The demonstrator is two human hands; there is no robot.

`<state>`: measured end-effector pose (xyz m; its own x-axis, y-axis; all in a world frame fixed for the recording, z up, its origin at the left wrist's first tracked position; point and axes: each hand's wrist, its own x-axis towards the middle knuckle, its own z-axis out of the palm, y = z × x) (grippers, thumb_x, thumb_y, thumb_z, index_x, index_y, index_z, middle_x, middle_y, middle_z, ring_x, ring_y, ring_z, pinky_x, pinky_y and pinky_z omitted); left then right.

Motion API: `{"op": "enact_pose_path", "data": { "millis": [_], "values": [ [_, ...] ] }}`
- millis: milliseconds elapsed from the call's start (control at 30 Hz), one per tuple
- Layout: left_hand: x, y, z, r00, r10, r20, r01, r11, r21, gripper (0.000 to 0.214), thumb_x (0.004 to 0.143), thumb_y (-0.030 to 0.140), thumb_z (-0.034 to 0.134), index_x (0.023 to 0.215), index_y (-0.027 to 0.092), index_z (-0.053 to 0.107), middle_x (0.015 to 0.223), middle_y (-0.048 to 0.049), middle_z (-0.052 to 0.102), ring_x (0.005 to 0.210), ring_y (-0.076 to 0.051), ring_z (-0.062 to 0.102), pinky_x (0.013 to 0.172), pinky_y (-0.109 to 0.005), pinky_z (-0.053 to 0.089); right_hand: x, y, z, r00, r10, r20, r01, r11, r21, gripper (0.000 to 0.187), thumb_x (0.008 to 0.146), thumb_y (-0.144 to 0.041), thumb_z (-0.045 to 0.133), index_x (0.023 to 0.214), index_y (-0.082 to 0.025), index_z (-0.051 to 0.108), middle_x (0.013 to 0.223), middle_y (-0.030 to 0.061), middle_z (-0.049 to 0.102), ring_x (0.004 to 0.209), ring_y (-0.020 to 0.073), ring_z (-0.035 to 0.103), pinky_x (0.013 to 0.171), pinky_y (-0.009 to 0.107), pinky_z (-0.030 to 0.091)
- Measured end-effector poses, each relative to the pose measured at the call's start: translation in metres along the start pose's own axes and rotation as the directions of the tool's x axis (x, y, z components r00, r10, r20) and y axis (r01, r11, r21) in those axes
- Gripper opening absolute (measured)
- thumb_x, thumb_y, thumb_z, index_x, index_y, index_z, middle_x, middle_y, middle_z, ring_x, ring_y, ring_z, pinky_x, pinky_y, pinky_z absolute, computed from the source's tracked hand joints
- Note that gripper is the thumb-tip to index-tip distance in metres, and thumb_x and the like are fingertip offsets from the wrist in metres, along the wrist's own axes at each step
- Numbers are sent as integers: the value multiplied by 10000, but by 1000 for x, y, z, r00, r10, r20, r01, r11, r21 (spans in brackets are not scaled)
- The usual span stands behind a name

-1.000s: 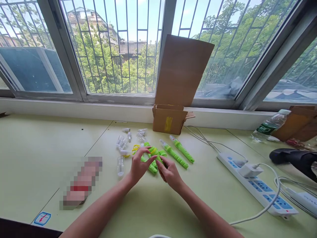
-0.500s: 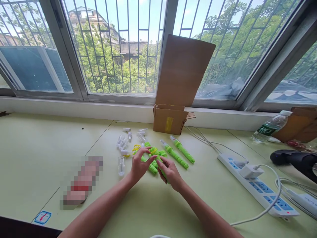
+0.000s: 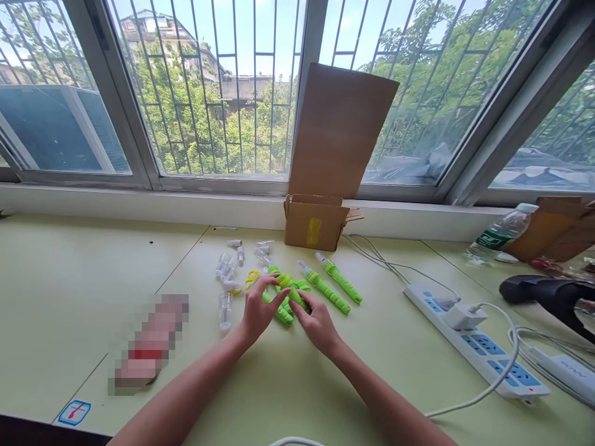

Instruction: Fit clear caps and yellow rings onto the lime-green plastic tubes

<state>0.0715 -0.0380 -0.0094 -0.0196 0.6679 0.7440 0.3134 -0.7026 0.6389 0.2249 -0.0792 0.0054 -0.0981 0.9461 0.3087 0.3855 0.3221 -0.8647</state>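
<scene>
My left hand point(image 3: 258, 311) and my right hand point(image 3: 317, 322) meet over a small heap of green ribbed tubes point(image 3: 284, 296) on the pale green table point(image 3: 93, 279). Fingers of both hands pinch one green tube in the heap. Two more green tubes point(image 3: 325, 288) with clear tips lie side by side just right of the heap. Several small clear plastic caps point(image 3: 227, 266) and a clear cup point(image 3: 225, 310) lie to the left of my left hand. A yellow ring point(image 3: 253, 277) shows behind the heap.
An open cardboard box point(image 3: 316, 223) stands at the window sill behind the tubes. A white power strip point(image 3: 478, 347) with a plugged charger and cables lies at right. A water bottle point(image 3: 499, 234) and a black object point(image 3: 548, 296) sit far right. A blurred item point(image 3: 149, 344) lies at left.
Both hands stay on the green heap; the right hand's fingers shifted slightly on the tube. The view drifted a little.
</scene>
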Motion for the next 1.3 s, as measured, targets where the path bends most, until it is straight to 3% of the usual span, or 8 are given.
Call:
{"op": "enact_pose_path", "data": {
  "millis": [133, 333, 733, 900, 1000, 1167, 1300],
  "values": [
    [1, 2, 0, 1000, -7, 9, 7, 1000, -4, 169, 765, 278, 722, 837, 197, 592, 1007, -71, 699, 975, -220, 662, 883, -401, 513, -1, 1, 1, 998, 53, 17, -55, 989, 134, 341, 856, -510, 544, 848, -180, 629, 659, 30, 608, 593, 163, 533, 530, 267, 409],
    [2, 4, -2, 1000, -11, 19, 11, 1000, -25, 172, 767, 284, 719, 842, 198, 591, 1017, -74, 699, 989, -222, 657, 891, -408, 510, -2, -2, 3, 976, 162, 144, -203, 914, 352, 327, 849, -515, 568, 759, -205, 516, 463, -84, 350, 356, 71, 268, 350, 230, 199],
    [2, 5, -2, 999, -20, 48, 24, 997, -74, 229, 737, 293, 748, 865, 203, 581, 1050, -76, 692, 1016, -229, 649, 904, -414, 505, -4, 0, 1, 945, 205, 256, -316, 779, 542, 300, 865, -443, 562, 717, -204, 455, 494, -78, 445, 297, 42, 292, 297, 193, 184],
    [0, 2, 1, 996, -72, 55, 78, 990, -120, 197, 786, 291, 703, 909, 206, 575, 1086, -80, 685, 1062, -229, 634, 936, -424, 489, -4, -2, 0, 922, 230, 311, -378, 713, 591, 289, 860, -435, 557, 724, -202, 454, 498, -74, 462, 298, 42, 304, 295, 184, 184],
    [-1, 0, 2, 995, -89, 35, 93, 986, -136, 159, 811, 288, 675, 895, 203, 569, 1064, -80, 688, 1057, -223, 637, 925, -416, 496, -3, -5, 1, 928, 219, 301, -354, 771, 530, 271, 847, -450, 567, 800, -192, 502, 539, -63, 497, 313, 47, 334, 298, 185, 206],
    [0, -1, 1, 998, -68, -3, 68, 993, -93, 155, 814, 294, 673, 890, 204, 573, 1054, -77, 687, 1054, -223, 634, 920, -422, 494, -2, -5, 4, 982, 181, 58, -190, 934, 301, 385, 818, -492, 602, 1037, -178, 563, 619, -50, 507, 353, 60, 398, 325, 205, 286],
    [1, 0, 1, 999, -47, -11, 46, 998, -46, 164, 800, 305, 688, 873, 201, 585, 1027, -77, 690, 1023, -230, 644, 905, -429, 502, -2, -3, 5, 983, 168, 67, -181, 932, 314, 347, 833, -495, 588, 970, -176, 593, 572, -48, 475, 357, 64, 368, 329, 216, 261]
  ]
}}
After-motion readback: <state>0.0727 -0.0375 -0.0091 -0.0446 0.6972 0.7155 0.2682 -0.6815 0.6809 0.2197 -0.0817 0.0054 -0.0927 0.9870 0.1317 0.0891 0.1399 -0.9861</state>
